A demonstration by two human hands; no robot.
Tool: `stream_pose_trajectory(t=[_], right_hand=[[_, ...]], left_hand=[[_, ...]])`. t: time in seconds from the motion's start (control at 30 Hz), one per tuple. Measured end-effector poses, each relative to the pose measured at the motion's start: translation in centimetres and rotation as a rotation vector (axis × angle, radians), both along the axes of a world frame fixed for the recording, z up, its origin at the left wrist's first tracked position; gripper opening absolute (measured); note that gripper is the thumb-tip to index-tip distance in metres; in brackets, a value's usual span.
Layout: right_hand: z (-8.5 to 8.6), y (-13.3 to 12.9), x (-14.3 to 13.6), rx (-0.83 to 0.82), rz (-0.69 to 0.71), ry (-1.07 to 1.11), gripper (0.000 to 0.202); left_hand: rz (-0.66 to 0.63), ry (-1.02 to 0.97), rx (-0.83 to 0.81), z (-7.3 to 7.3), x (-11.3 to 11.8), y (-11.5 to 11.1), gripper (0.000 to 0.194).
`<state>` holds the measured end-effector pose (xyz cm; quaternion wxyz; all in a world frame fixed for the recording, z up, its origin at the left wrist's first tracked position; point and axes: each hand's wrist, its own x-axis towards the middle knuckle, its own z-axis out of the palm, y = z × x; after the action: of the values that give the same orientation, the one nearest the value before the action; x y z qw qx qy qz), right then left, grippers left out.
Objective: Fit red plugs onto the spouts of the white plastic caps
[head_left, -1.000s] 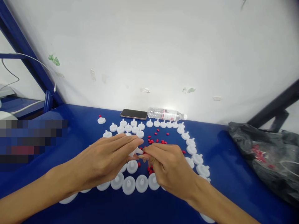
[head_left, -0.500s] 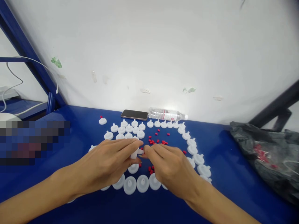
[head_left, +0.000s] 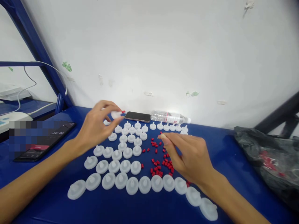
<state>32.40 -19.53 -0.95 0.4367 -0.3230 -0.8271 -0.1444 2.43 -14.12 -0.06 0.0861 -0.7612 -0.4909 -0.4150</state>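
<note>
My left hand [head_left: 100,123] pinches a white spouted cap [head_left: 115,114], tipped sideways above the back left of the table, with a small red cap [head_left: 123,111] on its spout tip. Fingers and thumb grip it by the round base. Over the scattered red caps [head_left: 155,171], my right hand [head_left: 187,152] has its thumb and forefinger pressed together; whatever is between them is too small to make out. Rows of white spouted caps [head_left: 125,166] stand spout up to the left of the red pieces, and more curve along the front and back.
A dark phone [head_left: 137,116] and a clear plastic bottle [head_left: 170,117] lie against the wall. Another phone [head_left: 51,140] with a lit screen is at the left. A black plastic bag [head_left: 257,137] with red pieces inside sits at the right edge.
My hands have come apart. The left has carried the white cap back and left, its red tip now showing. My right hand has moved right and slightly up over the red caps.
</note>
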Motion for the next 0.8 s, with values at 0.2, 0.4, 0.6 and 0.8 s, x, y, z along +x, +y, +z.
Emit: stream_pose_trajectory(t=[0.2, 0.4, 0.6, 0.8], right_hand=[[-1.1, 1.3, 0.7, 0.039, -0.067, -0.109, 0.032], [-1.0, 1.5, 1.3, 0.050, -0.122, -0.128, 0.042], [-1.3, 1.5, 1.2, 0.018, -0.103, -0.158, 0.036], [-1.4, 1.6, 1.2, 0.012, -0.107, -0.163, 0.036]], left_hand=[[0.429, 0.005, -0.284, -1.1, -5.8, 5.8, 0.040], [0.516, 0.073, -0.678, -2.8, -9.3, 8.4, 0.020], [0.502, 0.129, -0.795, -2.6, -9.4, 8.5, 0.028], [0.495, 0.135, -0.751, -2.2, -8.9, 8.2, 0.031]])
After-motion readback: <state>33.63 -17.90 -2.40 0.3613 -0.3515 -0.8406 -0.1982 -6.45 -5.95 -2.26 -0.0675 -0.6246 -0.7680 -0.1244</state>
